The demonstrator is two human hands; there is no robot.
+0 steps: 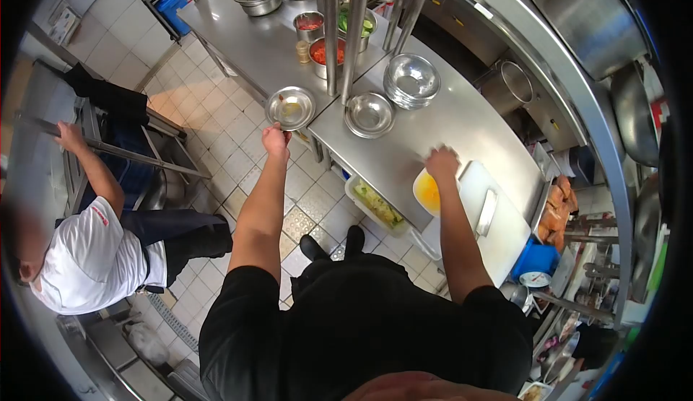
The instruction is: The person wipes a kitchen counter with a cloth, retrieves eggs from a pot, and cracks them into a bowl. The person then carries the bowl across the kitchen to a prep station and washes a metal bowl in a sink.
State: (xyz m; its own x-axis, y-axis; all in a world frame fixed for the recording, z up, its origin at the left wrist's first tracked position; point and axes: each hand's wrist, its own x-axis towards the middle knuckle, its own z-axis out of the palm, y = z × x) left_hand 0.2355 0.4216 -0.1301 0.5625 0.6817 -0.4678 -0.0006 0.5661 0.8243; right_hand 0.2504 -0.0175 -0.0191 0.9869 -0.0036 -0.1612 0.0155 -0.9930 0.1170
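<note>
Your left hand has its fingers closed on the near rim of a shallow, round, silver metal bowl with yellowish-brown traces inside, at the edge of the stainless-steel desk; whether the bowl touches the desk, you cannot tell. Your right hand is blurred just beside a white bowl with bright yellow contents, so whether its fingers are apart or together cannot be told. Between your hands, farther back, sit a round silver metal bowl and a stack of shiny, clear-looking bowls. A red marking on a co-worker's white shirt is too small to read.
</note>
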